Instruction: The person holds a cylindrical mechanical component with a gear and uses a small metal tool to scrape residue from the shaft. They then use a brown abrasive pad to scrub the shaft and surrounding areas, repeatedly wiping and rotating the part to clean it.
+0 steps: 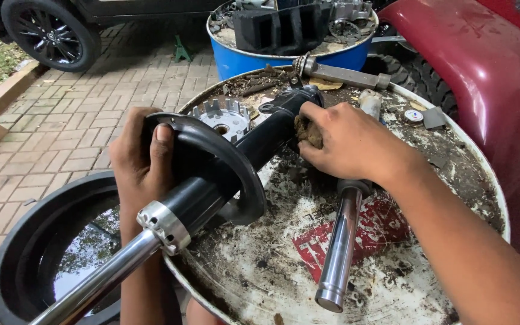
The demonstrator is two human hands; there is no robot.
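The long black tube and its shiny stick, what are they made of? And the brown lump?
The black tube looks like painted metal, smooth with a dull gloss. Its shiny rod looks like polished steel, mirror-bright. The brown lump under the right hand seems a dirty sponge or rag; hard to tell.

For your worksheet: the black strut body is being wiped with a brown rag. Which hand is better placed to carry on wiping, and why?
Probably the right hand: it already presses the brown rag against the black strut body. The left hand is occupied gripping the round spring seat, steadying the strut.
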